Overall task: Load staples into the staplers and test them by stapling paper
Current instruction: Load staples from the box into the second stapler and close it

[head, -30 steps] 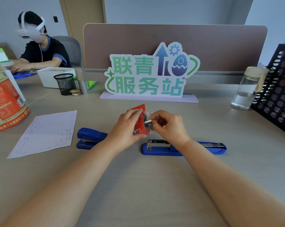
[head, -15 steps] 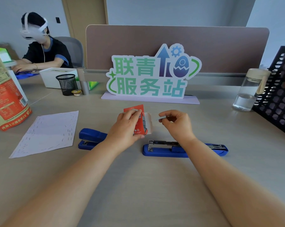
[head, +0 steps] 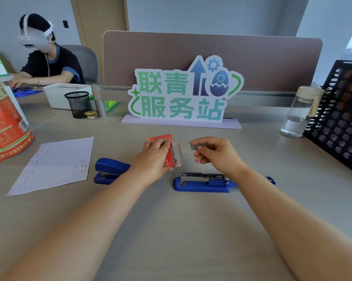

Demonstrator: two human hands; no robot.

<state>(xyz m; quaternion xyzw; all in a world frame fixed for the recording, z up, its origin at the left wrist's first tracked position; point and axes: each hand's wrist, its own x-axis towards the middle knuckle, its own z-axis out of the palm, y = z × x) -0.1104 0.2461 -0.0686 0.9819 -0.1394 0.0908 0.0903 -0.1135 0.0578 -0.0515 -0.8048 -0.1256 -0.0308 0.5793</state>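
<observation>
My left hand point(head: 154, 157) holds a small red staple box point(head: 169, 157) with its end flap open, above the desk. My right hand point(head: 213, 154) pinches a grey strip of staples point(head: 196, 147), a short gap to the right of the box. Below my right hand lies a blue stapler point(head: 201, 182) flipped fully open, its metal staple channel facing up. A second blue stapler point(head: 110, 171), closed, sits to the left, partly behind my left forearm. A white sheet of paper point(head: 53, 165) with several staple marks lies at the left.
A standing sign point(head: 185, 94) stands behind my hands, in front of a brown divider. A water bottle point(head: 298, 112) and a black mesh rack point(head: 341, 118) are at the right. An orange bag point(head: 5, 122) stands far left. A mesh pen cup point(head: 79, 104) and another person point(head: 47, 61) are at the back left.
My right hand has pulled the staple strip out of the box and moved it away to the right. My left hand still holds the box.
</observation>
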